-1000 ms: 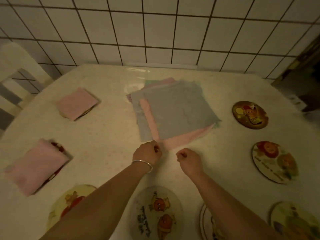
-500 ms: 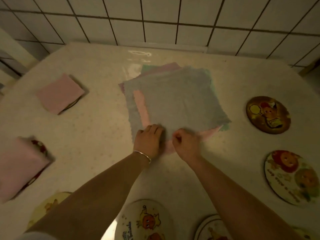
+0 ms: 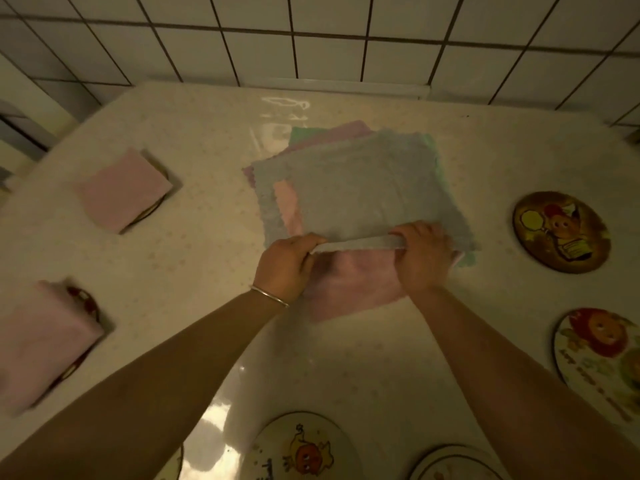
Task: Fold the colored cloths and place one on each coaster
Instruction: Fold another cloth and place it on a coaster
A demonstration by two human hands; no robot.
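From the head camera, both hands were on the grey cloth [image 3: 363, 188] atop the stack of cloths [image 3: 332, 136] at the middle of the table [image 3: 207, 133]. The left hand [image 3: 284, 268] pinched the near edge between thumb and curled fingers, and the right hand [image 3: 422, 258] gripped that same edge just beside it, fingers curled round the fabric, the edge raised off the pink cloth [image 3: 353, 285] beneath. Off to the left, two folded pink cloths [image 3: 121, 188] each lay on a coaster, while a bare coaster [image 3: 561, 232] sat to the right.
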